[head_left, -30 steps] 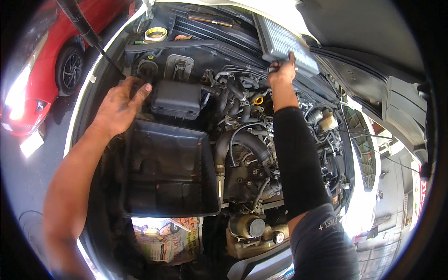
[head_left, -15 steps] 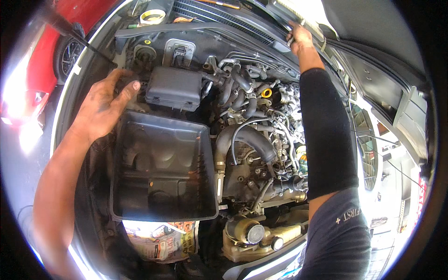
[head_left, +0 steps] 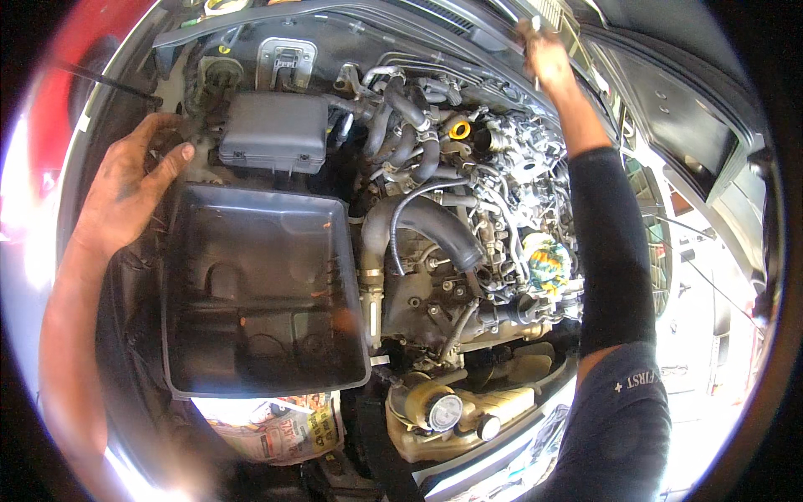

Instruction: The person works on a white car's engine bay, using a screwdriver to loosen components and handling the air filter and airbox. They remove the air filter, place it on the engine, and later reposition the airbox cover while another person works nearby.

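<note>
My left hand (head_left: 130, 180) rests at the left edge of the engine bay, beside a black lidded box (head_left: 272, 125). Its thumb stands away from the curved fingers, whose tips are partly hidden, and I see nothing held. Below and to its right lies an open black air filter housing (head_left: 268, 280) with a few leaf bits in it. At the far right, by the cowl, my right hand (head_left: 548, 60) is closed around a slim silvery rod-like tool (head_left: 536, 27); its full shape is hidden. The exposed engine (head_left: 435, 305) fills the middle, with a curved black intake hose (head_left: 414, 224).
A patterned plastic wad (head_left: 548, 263) sits among the engine parts. Near the front are a yellowed reservoir (head_left: 510, 406) and a printed bag (head_left: 297, 435). The raised hood (head_left: 677, 109) stands at right. A thin black rod (head_left: 96, 77) crosses the upper left, before a red car (head_left: 63, 92).
The view has shifted, so the engine bay appears farther left and higher. The silvery tool now shows upright above my right hand. My left hand keeps its place by the bay's edge.
</note>
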Demonstrator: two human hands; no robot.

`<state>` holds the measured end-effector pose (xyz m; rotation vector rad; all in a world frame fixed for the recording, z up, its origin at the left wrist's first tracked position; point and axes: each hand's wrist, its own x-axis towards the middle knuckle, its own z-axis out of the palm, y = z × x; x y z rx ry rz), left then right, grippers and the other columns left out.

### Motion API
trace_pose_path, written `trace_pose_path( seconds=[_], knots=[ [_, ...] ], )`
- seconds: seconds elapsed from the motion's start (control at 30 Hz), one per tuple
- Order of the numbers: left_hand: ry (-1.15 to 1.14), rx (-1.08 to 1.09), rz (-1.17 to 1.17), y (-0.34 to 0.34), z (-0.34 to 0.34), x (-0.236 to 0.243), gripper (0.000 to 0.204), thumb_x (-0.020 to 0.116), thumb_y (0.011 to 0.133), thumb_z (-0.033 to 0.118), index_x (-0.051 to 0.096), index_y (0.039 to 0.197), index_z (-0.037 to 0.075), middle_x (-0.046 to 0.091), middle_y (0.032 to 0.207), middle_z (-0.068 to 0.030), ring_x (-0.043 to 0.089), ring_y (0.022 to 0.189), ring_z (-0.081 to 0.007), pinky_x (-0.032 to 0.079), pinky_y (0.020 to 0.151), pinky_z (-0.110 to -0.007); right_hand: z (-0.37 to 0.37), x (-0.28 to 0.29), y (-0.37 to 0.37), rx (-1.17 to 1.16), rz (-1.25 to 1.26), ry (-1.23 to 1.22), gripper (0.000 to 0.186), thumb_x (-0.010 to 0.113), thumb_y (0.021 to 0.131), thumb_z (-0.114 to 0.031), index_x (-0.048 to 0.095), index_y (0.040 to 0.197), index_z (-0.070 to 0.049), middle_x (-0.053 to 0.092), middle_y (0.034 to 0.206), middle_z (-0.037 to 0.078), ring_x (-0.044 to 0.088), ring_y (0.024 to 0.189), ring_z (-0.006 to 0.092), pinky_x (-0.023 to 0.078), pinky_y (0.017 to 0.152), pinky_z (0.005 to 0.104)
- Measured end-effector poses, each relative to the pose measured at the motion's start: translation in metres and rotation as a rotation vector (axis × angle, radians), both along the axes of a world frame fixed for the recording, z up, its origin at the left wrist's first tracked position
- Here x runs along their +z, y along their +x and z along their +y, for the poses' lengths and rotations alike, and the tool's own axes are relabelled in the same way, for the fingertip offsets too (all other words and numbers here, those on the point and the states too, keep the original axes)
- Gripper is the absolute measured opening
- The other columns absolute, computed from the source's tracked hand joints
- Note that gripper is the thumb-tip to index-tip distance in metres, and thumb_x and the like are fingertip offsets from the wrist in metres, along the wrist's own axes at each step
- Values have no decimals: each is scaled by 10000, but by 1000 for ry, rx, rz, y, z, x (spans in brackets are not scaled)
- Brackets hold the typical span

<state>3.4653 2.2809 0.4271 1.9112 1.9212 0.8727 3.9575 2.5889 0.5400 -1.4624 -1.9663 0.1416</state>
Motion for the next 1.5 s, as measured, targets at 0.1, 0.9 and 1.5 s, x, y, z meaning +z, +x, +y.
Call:
trace_pose_path(
  seconds=[0.1,0.9,1.5],
  knots=[
    [-43,5,-27,-1,1,1,496,702,1040,317,607,1389,-22,724,1237,-250,689,1208,-358,511,1047,-425,-46,-10,12,1,-246,-489,448,532,1104,-362,621,1380,-20,651,1385,238,669,1216,306,589,923,395],
    [-27,-126,22,-23,16,-41,512,693,1059,293,563,1450,-11,689,1333,-145,622,1265,-206,462,1113,-356,13,-168,44,163,-952,-174,472,684,968,-201,648,1439,-179,688,1380,199,640,1285,424,533,1080,501],
    [-57,-100,7,-11,11,-39,498,716,1032,307,602,1420,17,685,1071,-74,623,987,-171,499,912,-334,28,-203,69,-68,-1055,-233,457,659,946,-513,767,1187,-140,773,1187,187,738,1122,373,583,948,512]
  ],
)
